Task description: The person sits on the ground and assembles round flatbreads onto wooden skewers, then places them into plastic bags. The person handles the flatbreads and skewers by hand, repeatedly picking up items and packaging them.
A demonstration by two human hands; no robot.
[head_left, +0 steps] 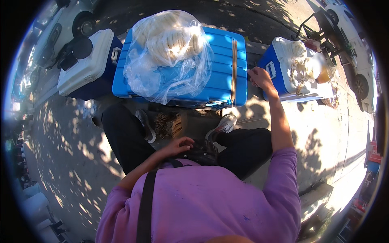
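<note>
My right hand (260, 78) reaches forward to the gap between a blue plastic bin (221, 52) and the right-hand cooler. Its fingers are bent together near the bin's right edge; whatever they may hold is too small to make out. Several thin wooden sticks (234, 73) lie lengthwise along the right side of the bin's lid. Left of them, a large clear plastic bag (174, 44) full of pale, bundled pieces rests on the lid. Over my lap, by a black waist bag (198, 153), my left hand (178, 146) hangs loosely with nothing in it, fingers slightly bent.
A blue and white cooler (283, 73) at right carries bagged pale items (310, 67). Another cooler (89, 60) stands at left with dark round objects on top. A bundle of sticks (174, 125) lies between my shoes. Vehicles (60, 32) stand beyond.
</note>
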